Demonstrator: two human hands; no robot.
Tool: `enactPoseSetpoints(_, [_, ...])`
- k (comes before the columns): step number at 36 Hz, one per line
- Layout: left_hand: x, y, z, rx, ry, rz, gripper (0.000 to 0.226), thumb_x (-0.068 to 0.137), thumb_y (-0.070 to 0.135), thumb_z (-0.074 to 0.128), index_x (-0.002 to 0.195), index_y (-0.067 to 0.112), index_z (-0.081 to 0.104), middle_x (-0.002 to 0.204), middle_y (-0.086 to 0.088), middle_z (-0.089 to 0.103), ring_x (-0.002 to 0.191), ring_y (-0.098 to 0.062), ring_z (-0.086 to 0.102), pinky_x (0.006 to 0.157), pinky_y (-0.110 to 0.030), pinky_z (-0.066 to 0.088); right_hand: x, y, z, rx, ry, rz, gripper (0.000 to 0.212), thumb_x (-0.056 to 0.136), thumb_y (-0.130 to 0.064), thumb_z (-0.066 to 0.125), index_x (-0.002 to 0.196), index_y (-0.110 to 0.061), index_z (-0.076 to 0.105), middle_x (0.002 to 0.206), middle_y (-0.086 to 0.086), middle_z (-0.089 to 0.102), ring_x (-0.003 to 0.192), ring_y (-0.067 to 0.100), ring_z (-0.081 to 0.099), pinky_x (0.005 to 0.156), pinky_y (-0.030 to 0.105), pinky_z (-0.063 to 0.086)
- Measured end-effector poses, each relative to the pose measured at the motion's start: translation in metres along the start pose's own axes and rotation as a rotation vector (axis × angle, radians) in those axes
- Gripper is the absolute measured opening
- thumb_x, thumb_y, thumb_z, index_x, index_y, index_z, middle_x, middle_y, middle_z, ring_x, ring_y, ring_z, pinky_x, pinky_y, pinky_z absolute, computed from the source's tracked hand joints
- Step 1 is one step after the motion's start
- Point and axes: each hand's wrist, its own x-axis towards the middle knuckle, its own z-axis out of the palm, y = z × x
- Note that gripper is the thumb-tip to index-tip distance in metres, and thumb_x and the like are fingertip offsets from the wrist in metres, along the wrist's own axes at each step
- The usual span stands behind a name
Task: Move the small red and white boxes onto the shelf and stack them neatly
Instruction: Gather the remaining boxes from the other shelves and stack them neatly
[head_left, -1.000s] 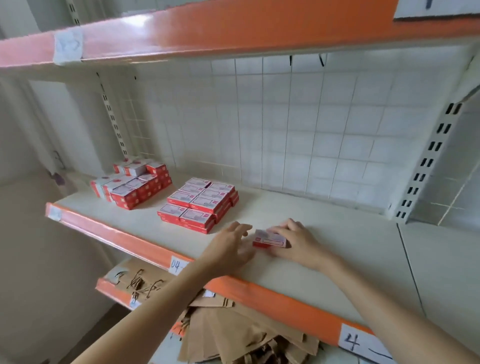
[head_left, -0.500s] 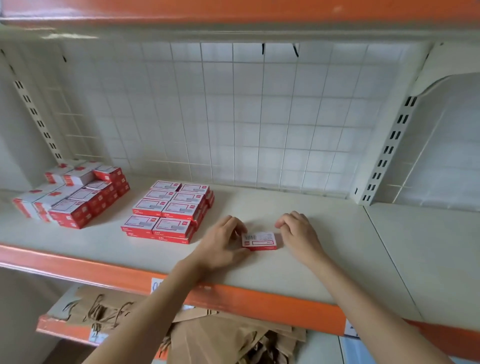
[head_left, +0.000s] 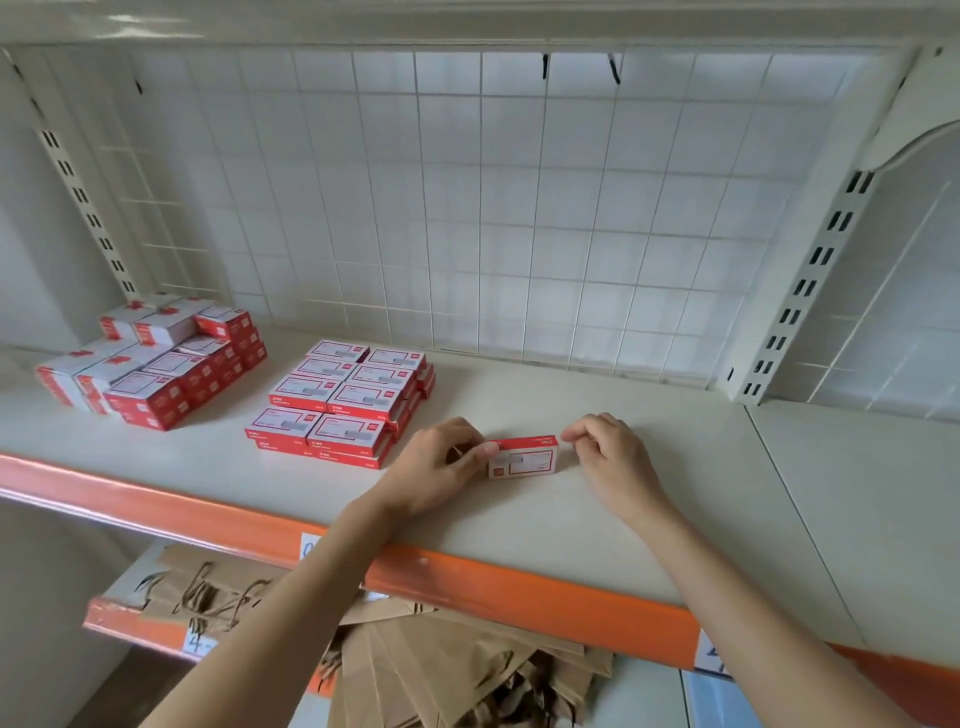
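- A single small red and white box (head_left: 523, 457) is seen on the shelf (head_left: 597, 499), near its front, standing on a long edge with its printed face tilted toward the camera.
- The left hand (head_left: 439, 470) is curled at the box's 9 o'clock end; its thumb and fingertips pinch that end.
- The right hand (head_left: 610, 457) is curled at the 3 o'clock end; its fingertips sit at the top corner there. Contact looks likely, but a firm grip cannot be confirmed from this angle.
- At 10 o'clock from the held box, just beside the left hand, a flat stack (head_left: 345, 402) is laid out in two columns, at least two layers deep, with edges aligned.
- Farther out toward 9 o'clock, well apart, a taller stack (head_left: 156, 361) stands, stepped higher at the rear, near the left upright.
- The wire grid back panel (head_left: 467, 208) runs behind everything at 12 o'clock.
- On the lower shelf, at 6 o'clock, brown paper bags (head_left: 441, 665) are heaped.
- Progress, as judged: most boxes in view are already shelved and squared up. This one box is on the shelf but not yet joined to any stack.
- Left to do: the box is to be laid flat and set against or atop the near stack. Whether more boxes wait off-frame cannot be told.
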Motion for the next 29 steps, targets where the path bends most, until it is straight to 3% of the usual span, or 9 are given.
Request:
enactPoseSetpoints(2, [0.001, 0.0, 0.001, 0.027, 0.036, -0.006, 0.029, 0.094, 0.032, 0.053, 0.091, 0.008, 0.068, 0.087, -0.002, 0.062, 0.078, -0.018, 0.058, 0.069, -0.019, 0.039, 0.0, -0.001, 0.0, 0.002, -0.004, 0.011, 0.024, 0.086, 0.003, 0.046, 0.089, -0.007, 0.068, 0.098, 0.005, 0.064, 0.102, 0.022, 0.055, 0.083, 0.021, 0.036])
enactPoseSetpoints(6, [0.003, -0.003, 0.002, 0.065, 0.129, -0.009, 0.018, 0.094, 0.024, 0.056, 0.099, 0.009, 0.065, 0.089, -0.004, 0.067, 0.078, -0.017, 0.059, 0.063, -0.009, 0.038, 0.0, -0.002, -0.001, 0.007, -0.022, 0.016, 0.024, 0.087, 0.002, 0.045, 0.092, -0.006, 0.067, 0.1, 0.005, 0.063, 0.102, 0.023, 0.054, 0.084, 0.026, 0.038])
enactPoseSetpoints(12, [0.002, -0.003, 0.005, 0.072, 0.119, 0.013, 0.02, 0.09, 0.022, 0.061, 0.106, 0.01, 0.065, 0.097, -0.005, 0.063, 0.08, -0.012, 0.058, 0.067, -0.007, 0.038, -0.001, -0.003, -0.002, 0.017, -0.022, 0.023, 0.023, 0.087, 0.002, 0.046, 0.091, -0.005, 0.067, 0.099, 0.006, 0.063, 0.102, 0.023, 0.054, 0.082, 0.025, 0.036])
enactPoseSetpoints(15, [0.002, -0.002, 0.005, 0.076, 0.099, 0.018, 0.034, 0.086, 0.027, 0.067, 0.115, 0.011, 0.062, 0.099, -0.002, 0.054, 0.076, -0.004, 0.052, 0.069, -0.005, 0.038, -0.002, -0.004, -0.002, 0.024, -0.027, 0.021, 0.022, 0.087, 0.001, 0.046, 0.091, -0.006, 0.067, 0.098, 0.005, 0.063, 0.101, 0.023, 0.053, 0.082, 0.026, 0.037])
enactPoseSetpoints(19, [0.001, -0.003, 0.006, 0.125, 0.059, 0.019, 0.051, 0.084, 0.028, 0.069, 0.129, 0.011, 0.053, 0.107, 0.002, 0.044, 0.084, -0.006, 0.05, 0.071, -0.001, 0.035, -0.003, -0.004, -0.002, 0.027, -0.03, 0.022, 0.019, 0.087, -0.001, 0.049, 0.089, -0.008, 0.067, 0.094, 0.002, 0.061, 0.098, 0.02, 0.053, 0.079, 0.026, 0.037])
enactPoseSetpoints(24, [0.002, -0.004, 0.008, 0.155, 0.091, 0.032, 0.038, 0.083, 0.028, 0.07, 0.115, 0.009, 0.061, 0.1, 0.002, 0.047, 0.081, -0.008, 0.05, 0.07, -0.002, 0.036, -0.004, -0.007, -0.004, 0.008, -0.033, -0.016, 0.011, 0.085, -0.004, 0.055, 0.08, -0.009, 0.063, 0.079, -0.005, 0.055, 0.084, 0.018, 0.053, 0.07, 0.025, 0.035])
enactPoseSetpoints(29, [0.002, -0.004, 0.011, 0.167, 0.099, 0.011, 0.037, 0.072, 0.038, 0.078, 0.089, 0.015, 0.055, 0.09, 0.003, 0.046, 0.069, -0.003, 0.044, 0.064, -0.009, 0.035, -0.008, -0.011, -0.003, 0.022, -0.112, -0.139, 0.009, 0.086, -0.017, 0.06, 0.077, -0.012, 0.063, 0.078, -0.002, 0.058, 0.079, 0.016, 0.053, 0.075, 0.03, 0.043])
